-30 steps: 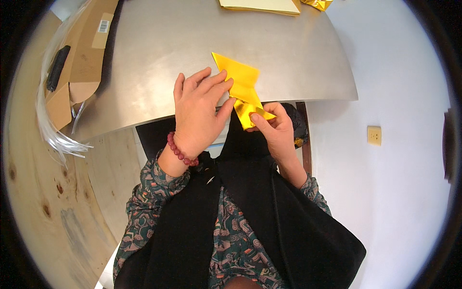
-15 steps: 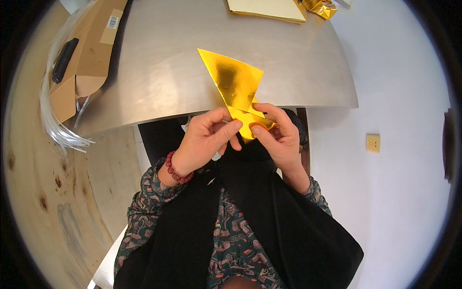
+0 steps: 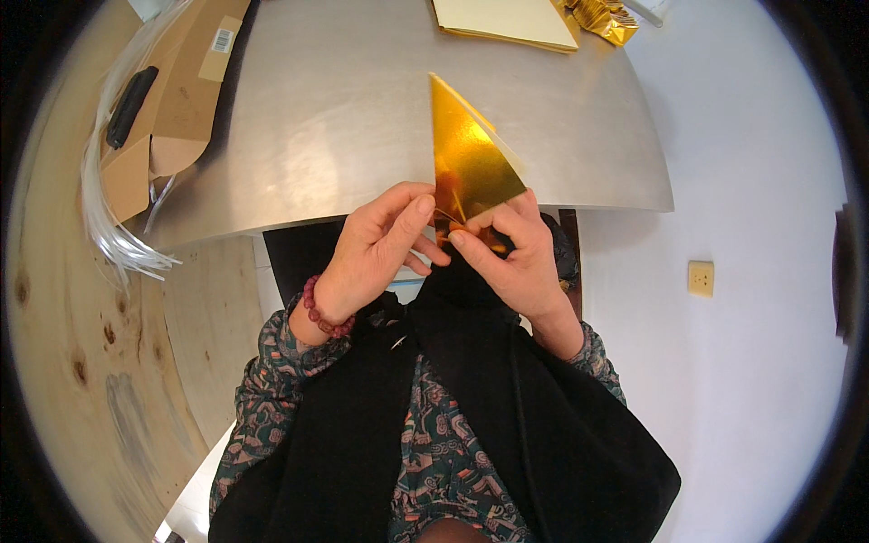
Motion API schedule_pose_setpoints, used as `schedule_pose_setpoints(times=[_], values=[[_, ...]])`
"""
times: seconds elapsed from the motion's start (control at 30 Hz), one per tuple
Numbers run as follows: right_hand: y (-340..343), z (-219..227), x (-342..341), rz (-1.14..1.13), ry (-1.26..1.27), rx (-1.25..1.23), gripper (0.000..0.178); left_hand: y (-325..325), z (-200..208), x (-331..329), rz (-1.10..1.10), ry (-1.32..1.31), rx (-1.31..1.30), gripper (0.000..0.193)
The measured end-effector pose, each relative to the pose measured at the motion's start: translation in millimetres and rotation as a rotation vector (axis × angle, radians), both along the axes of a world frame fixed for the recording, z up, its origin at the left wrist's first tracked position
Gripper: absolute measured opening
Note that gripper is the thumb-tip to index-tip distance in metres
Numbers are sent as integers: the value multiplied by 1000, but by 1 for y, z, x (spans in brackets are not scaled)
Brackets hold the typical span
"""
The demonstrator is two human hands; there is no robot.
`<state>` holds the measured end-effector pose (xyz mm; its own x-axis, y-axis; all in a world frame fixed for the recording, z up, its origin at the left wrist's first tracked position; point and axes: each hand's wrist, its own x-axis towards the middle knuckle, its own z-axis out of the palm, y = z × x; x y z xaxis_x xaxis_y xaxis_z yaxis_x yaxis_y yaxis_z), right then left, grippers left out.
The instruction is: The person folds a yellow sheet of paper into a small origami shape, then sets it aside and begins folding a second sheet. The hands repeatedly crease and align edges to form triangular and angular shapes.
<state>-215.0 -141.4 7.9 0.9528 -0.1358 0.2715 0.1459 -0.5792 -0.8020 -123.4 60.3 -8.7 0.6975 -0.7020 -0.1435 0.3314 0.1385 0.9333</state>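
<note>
A folded sheet of shiny gold foil paper (image 3: 472, 149) points upward between my hands, just past the table's near edge. Its tip is narrow, and a pale underside shows along the right slanted edge. My right hand (image 3: 518, 253) pinches the lower right of the paper, thumb in front and fingers bent around the fold. At the lower left edge, my left hand (image 3: 385, 237) has its thumb and forefinger closed on the paper, its other fingers curled below. The lowest folds are partly hidden by my fingers.
Ahead lies a grey metal table (image 3: 317, 118). At its far side sit a stack of cream-and-gold sheets (image 3: 507, 20) and crumpled gold foil packaging (image 3: 602, 20). An open cardboard box (image 3: 186, 109), a black-handled object (image 3: 132, 107) and clear plastic strips (image 3: 100, 217) are at the left.
The gold paper has turned clockwise, its tip swinging right and upward, and a different face shows. My right fingers have shifted along the fold; my left hand stays at the left edge.
</note>
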Motion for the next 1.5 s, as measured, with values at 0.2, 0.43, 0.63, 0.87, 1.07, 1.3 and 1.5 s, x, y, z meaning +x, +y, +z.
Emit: schedule_pose_setpoints(times=[0.2, 0.43, 0.63, 0.87, 1.07, 1.3, 1.5], values=[[3, -7, 3, 43, -117, -29, 15, -4, -10, 13, -45, 156, -64, 38], [15, -13, 6, -68, -321, -74, 15, -2, -17, 6, 37, 246, -217, 36], [13, -15, 7, -171, -363, -53, 16, -2, -19, 3, 191, 181, -202, 33], [16, -14, 12, -119, -254, -156, 16, -4, -20, 0, 184, -152, -91, 27], [-5, 1, 16, 120, -176, -184, 17, 6, -15, 2, 108, -87, -95, 26], [-12, 19, 21, 142, -154, -169, 30, 11, -8, 2, 60, -136, -65, 26], [-2, 12, 17, 27, 24, 610, 36, 11, -11, 3, 230, 113, -174, 30]])
